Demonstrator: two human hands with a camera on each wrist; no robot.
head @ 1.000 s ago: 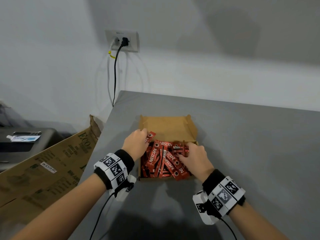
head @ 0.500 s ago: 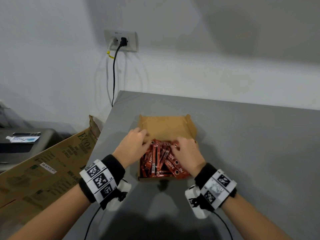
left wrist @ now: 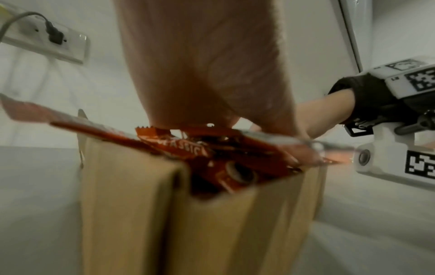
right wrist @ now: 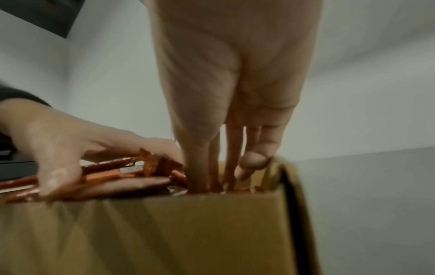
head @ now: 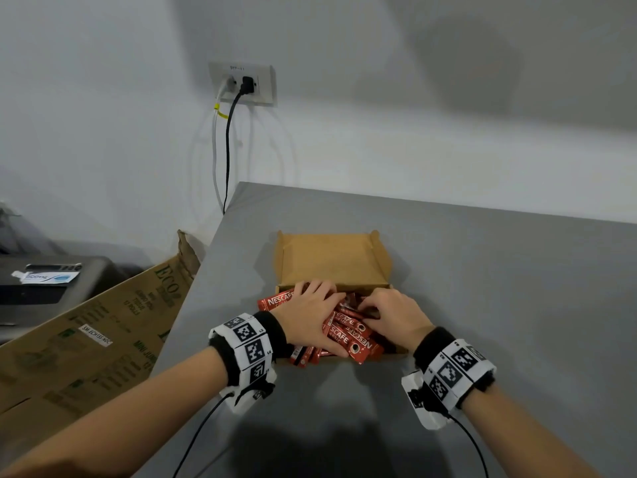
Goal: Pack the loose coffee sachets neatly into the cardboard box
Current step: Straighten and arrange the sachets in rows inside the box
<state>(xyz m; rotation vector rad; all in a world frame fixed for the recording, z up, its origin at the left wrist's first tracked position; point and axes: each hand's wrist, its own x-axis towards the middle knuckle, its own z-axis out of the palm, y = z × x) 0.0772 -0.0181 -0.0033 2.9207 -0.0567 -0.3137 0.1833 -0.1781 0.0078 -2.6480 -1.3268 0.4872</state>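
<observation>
The open cardboard box [head: 331, 260] sits on the grey table [head: 499, 305], its lid flap folded back. Red Nescafe sachets [head: 351, 336] lie heaped and crossed inside, and some poke over the left and near walls. My left hand [head: 310, 315] lies across the heap. In the right wrist view this left hand [right wrist: 58, 141] grips a bunch of sachets [right wrist: 110, 169] between thumb and fingers. My right hand [head: 393, 315] is at the box's right side. Its fingers [right wrist: 233, 152] reach straight down into the box [right wrist: 164, 232], their tips hidden behind the near wall.
A large printed carton [head: 86, 332] leans against the table's left edge. Behind it stands a dark machine [head: 44, 281]. A wall socket [head: 243, 82] with two cables is on the wall beyond. Bare table stretches to the right of the box.
My left hand has moved from the box's back left corner onto the middle of the heap and taken hold of sachets. The right hand has shifted slightly toward the back right.
</observation>
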